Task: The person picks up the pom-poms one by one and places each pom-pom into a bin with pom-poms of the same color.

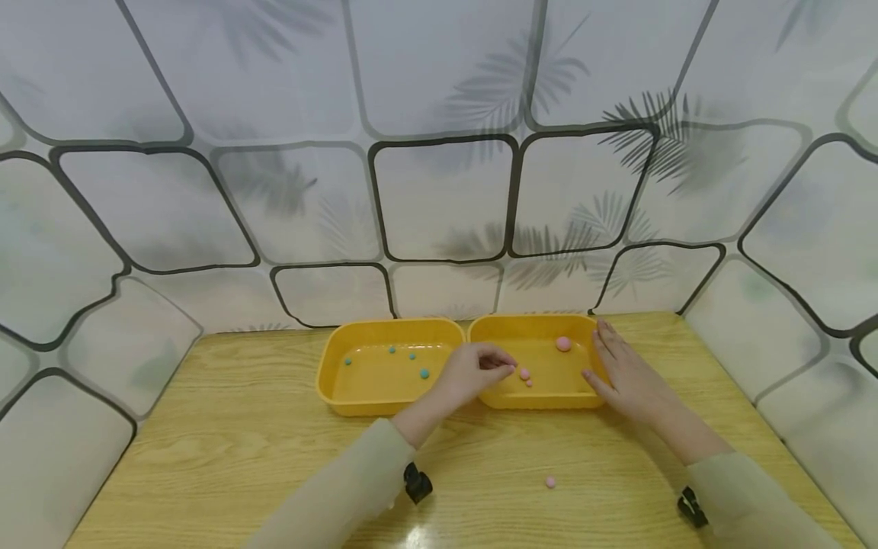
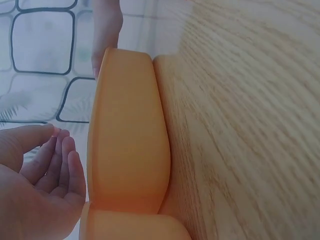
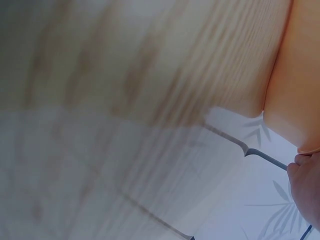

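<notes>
Over the left part of the right yellow tray [image 1: 542, 401], my left hand [image 1: 473, 370] pinches a small pink ball [image 2: 56, 132] between thumb and fingertips. Below those fingertips, inside this tray, lie a pink ball [image 1: 524, 374] and a smaller pink one [image 1: 529, 383]. Farther back in it sits a larger pink ball [image 1: 563, 344]. My right hand [image 1: 631, 377] rests on the tray's right end, fingers extended along the rim and thumb over the inside. In the right wrist view only part of the right hand [image 3: 306, 185] shows, at the edge.
Touching the right tray is a left yellow tray [image 1: 370, 408], which holds several small teal balls, one of them [image 1: 424, 374] bigger. A loose pink ball [image 1: 550, 482] lies on the wooden table [image 1: 226, 442] in front. A patterned wall covering [image 1: 446, 198] rises right behind both trays.
</notes>
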Tool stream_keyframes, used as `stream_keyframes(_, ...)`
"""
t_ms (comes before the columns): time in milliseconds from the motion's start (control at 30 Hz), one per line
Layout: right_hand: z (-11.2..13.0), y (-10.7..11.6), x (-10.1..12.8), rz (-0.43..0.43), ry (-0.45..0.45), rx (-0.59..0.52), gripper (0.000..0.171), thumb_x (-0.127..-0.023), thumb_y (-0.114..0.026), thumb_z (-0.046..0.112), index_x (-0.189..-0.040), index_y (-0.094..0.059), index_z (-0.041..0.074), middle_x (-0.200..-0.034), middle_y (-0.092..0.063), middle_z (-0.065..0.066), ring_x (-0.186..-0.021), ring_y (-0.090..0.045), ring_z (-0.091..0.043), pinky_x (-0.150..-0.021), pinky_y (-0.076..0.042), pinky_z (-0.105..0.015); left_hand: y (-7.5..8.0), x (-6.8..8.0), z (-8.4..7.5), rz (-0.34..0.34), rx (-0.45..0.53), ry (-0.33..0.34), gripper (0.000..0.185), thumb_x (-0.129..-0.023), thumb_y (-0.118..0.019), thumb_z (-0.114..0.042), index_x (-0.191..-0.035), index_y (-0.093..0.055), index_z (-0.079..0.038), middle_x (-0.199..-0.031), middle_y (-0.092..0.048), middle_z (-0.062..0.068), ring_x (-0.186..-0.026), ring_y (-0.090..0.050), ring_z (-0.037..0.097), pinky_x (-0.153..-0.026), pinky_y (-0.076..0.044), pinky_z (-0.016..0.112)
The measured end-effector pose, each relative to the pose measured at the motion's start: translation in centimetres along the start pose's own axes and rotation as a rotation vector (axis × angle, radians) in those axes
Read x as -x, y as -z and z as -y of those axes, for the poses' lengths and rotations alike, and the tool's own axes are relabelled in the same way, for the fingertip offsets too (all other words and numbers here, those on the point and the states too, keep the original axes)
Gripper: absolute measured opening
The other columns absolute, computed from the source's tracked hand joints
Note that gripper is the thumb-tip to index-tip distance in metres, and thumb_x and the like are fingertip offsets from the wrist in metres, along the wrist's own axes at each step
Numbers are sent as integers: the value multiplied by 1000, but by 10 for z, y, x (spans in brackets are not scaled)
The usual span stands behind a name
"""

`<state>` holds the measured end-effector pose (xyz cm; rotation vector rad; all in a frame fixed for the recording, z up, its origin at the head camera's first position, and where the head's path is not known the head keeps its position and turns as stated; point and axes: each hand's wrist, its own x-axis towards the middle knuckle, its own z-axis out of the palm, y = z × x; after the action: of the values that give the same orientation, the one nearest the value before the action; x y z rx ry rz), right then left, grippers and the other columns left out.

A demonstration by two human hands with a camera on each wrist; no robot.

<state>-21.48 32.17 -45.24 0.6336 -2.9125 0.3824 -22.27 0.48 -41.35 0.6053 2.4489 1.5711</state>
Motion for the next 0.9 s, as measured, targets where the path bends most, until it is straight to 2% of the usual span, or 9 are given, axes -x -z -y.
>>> stream_keyframes(233,1,0,1,5,-4,9,81,-111,-52,40,-157,-27,-21,-171,-15,-38,-159,-20,-54,-131,-23,-61,-1,-12,-1,-32,-30,9,13,-100,-75,-14,-109,-82,-6,-107,-81,12,-91,-72,16,-74,-55,15)
stream_keyframes(467,0,-2,2,-11,6,5,81,-111,-51,40,-157,-27,-22,-171,-16,-38,-159,-21,-54,-133,-20,-58,-1,-24,2,-37,-20,32,15,-99,-76,-11,-110,-81,-2,-105,-80,13,-87,-69,13,-74,-55,18)
stream_keyframes(767,0,-2,3,-15,9,-6,81,-112,-50,41,-157,-26,-22,-171,-14,-39,-159,-19,-54,-134,-17,-56,-3,-38,8,-79,-77,21,11,-98,-78,-10,-107,-82,-5,-104,-81,13,-92,-75,23,-77,-60,21)
stream_keyframes(900,-2,-4,3,-9,11,-6,81,-112,-50,41,-158,-25,-22,-171,-14,-39,-160,-18,-54,-137,-5,-44,-4,-42,11,-92,-100,17,10,-98,-78,-10,-105,-83,-5,-103,-81,12,-92,-76,23,-76,-60,21)
